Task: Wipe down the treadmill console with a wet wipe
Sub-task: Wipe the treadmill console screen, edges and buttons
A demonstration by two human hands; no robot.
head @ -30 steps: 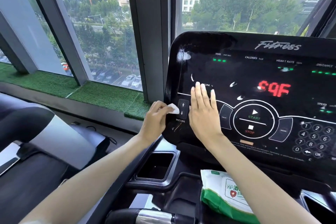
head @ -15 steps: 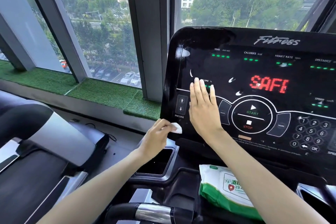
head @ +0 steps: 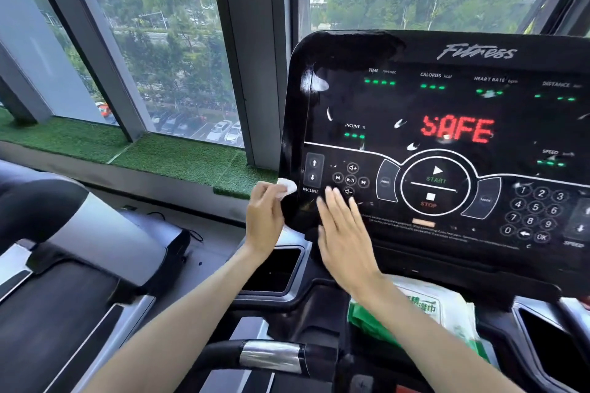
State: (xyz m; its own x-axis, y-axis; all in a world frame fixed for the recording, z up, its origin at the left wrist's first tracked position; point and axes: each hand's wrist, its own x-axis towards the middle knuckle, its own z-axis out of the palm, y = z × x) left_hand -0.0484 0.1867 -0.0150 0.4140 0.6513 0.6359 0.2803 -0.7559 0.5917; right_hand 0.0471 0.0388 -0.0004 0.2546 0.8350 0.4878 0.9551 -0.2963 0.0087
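The black treadmill console (head: 447, 54) fills the right half of the view, with "SAFE" lit in red and white smears on its screen. My left hand (head: 265, 220) pinches a small folded white wet wipe (head: 286, 187) against the console's left edge, beside the incline buttons. My right hand (head: 346, 233) lies flat with fingers spread over the console's lower left, below the media buttons. A green and white wipe pack (head: 424, 313) rests in the tray under the console, partly hidden by my right forearm.
A black cup holder (head: 274, 269) sits under my left hand. A handlebar with a silver sensor band (head: 271, 356) crosses the bottom. Another treadmill (head: 64, 249) stands at left. Windows and an artificial grass ledge (head: 178, 156) lie behind.
My right hand has slid down off the display to the console's lower left, uncovering the media buttons. My left hand moved the wipe from below the incline label up along the console's left edge.
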